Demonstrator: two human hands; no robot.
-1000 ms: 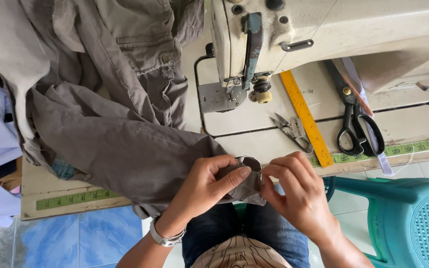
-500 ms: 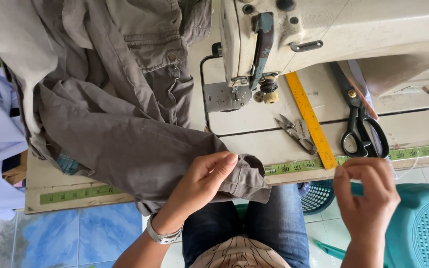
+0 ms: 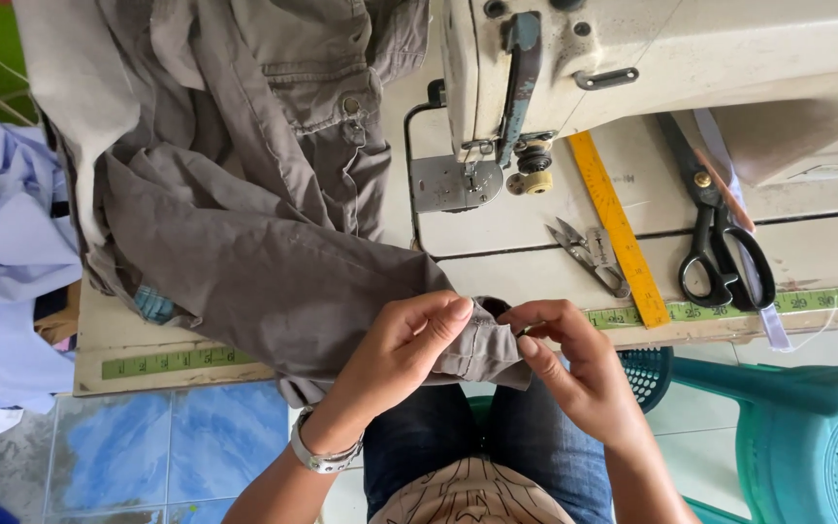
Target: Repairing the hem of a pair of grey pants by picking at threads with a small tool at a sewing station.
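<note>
1. Hands first: the left hand [image 3: 409, 340] grasps the cuff [image 3: 482, 344] of a grey shirt [image 3: 244, 233], thumb and fingers pinched over its fold at the table's near edge.
2. The right hand [image 3: 574, 374] meets it from the other side, fingertips closed on the same cuff edge; whether it also holds a needle or thread is too small to tell.
3. The cuff sits just in front of the table [image 3: 535, 272], above the person's lap, while the rest of the shirt spreads left across the tabletop.
4. Behind the hands stands the sewing machine [image 3: 555, 78], its presser foot near the shirt's pocket.
5. Right of the cuff lie snips [image 3: 589, 257], a yellow ruler [image 3: 618, 228] and black scissors [image 3: 720, 243]; a green chair [image 3: 797, 427] stands beyond.
6. Risk, as a judgement: most of the shirt's weight hangs over the left edge, so a loosened pinch could let the cuff drag away; a sleeve sweeping right could knock the snips off the table.
</note>
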